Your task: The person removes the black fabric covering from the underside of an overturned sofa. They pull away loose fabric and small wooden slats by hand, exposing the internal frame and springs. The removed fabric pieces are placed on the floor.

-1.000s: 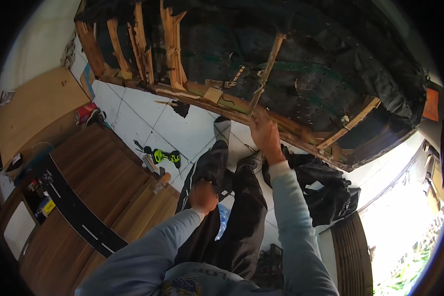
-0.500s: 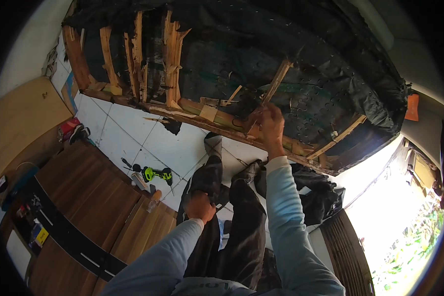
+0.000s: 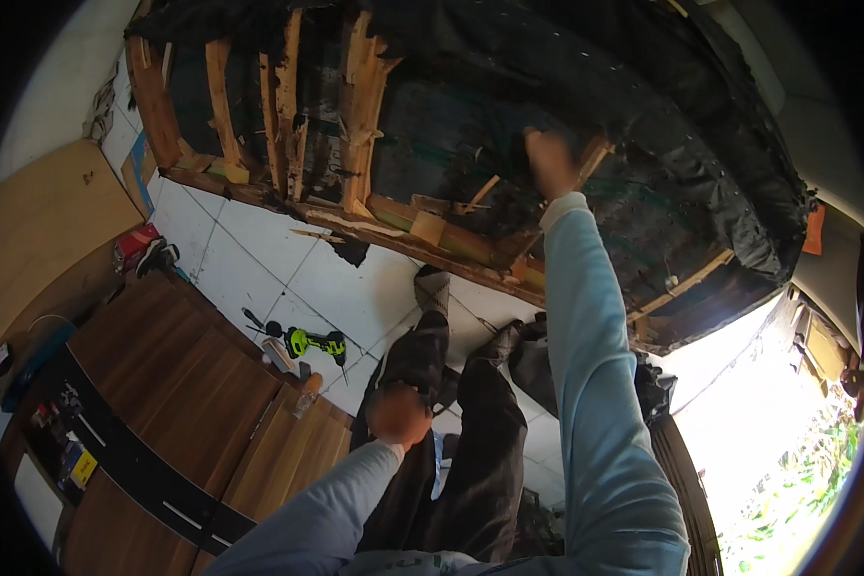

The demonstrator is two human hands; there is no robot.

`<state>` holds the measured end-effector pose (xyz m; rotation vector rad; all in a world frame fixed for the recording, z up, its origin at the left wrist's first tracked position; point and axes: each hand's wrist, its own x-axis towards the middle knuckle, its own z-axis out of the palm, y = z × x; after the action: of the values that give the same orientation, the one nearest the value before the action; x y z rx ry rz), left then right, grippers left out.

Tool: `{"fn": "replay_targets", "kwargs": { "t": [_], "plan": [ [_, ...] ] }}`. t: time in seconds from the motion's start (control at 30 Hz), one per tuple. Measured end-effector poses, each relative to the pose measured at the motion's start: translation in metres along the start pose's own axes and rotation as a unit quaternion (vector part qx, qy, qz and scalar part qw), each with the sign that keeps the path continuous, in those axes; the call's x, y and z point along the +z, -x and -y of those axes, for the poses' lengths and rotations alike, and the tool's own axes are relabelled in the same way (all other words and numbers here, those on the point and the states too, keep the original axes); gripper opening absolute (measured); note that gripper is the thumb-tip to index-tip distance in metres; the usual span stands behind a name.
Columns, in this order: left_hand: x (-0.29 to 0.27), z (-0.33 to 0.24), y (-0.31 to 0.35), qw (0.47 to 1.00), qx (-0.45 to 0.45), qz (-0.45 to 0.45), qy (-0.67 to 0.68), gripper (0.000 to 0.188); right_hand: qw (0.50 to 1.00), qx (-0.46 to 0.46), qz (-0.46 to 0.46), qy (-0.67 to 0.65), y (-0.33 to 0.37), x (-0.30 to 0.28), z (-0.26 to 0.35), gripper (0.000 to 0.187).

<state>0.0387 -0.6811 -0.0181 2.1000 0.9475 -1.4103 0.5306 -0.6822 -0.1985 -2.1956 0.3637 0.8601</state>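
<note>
A large wooden frame with a torn black fabric lining (image 3: 451, 86) lies tilted before me, its broken slats exposed. My right hand (image 3: 551, 165) reaches over the lining, beside the upper end of a splintered slat (image 3: 597, 158). Motion smears its fingers, so any grip is hidden. My left hand (image 3: 399, 417) is curled closed at my left knee, also blurred; what it holds, if anything, does not show. Several upright slats (image 3: 363, 115) with jagged edges stand in the left half of the frame. A short wood splinter (image 3: 483, 194) sticks up near the lower rail (image 3: 394, 233).
On the white tiled floor (image 3: 250, 240) lie a green and black power drill (image 3: 315, 345) and a torn dark scrap (image 3: 351, 252). A brown wooden cabinet (image 3: 163, 374) lies to the left. Dark cloth or bags (image 3: 533, 360) sit right of my legs, near a bright opening.
My right hand has moved up and right, from the slat's lower end near the rail to its upper end. My left hand stays at the knee. The view has shifted slightly.
</note>
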Motion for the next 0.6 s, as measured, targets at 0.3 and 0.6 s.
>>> {"fn": "replay_targets", "kwargs": {
  "t": [0.3, 0.6],
  "plan": [
    [0.002, 0.020, -0.011, 0.998, 0.034, -0.026, 0.036, 0.053, 0.999, -0.031, -0.016, -0.002, -0.060, -0.001, -0.060, 0.056],
    [0.000, 0.015, -0.025, 0.997, 0.039, 0.058, 0.045, 0.067, 0.975, -0.216, -0.039, 0.015, 0.216, -0.065, -0.048, 0.034]
  ]
}}
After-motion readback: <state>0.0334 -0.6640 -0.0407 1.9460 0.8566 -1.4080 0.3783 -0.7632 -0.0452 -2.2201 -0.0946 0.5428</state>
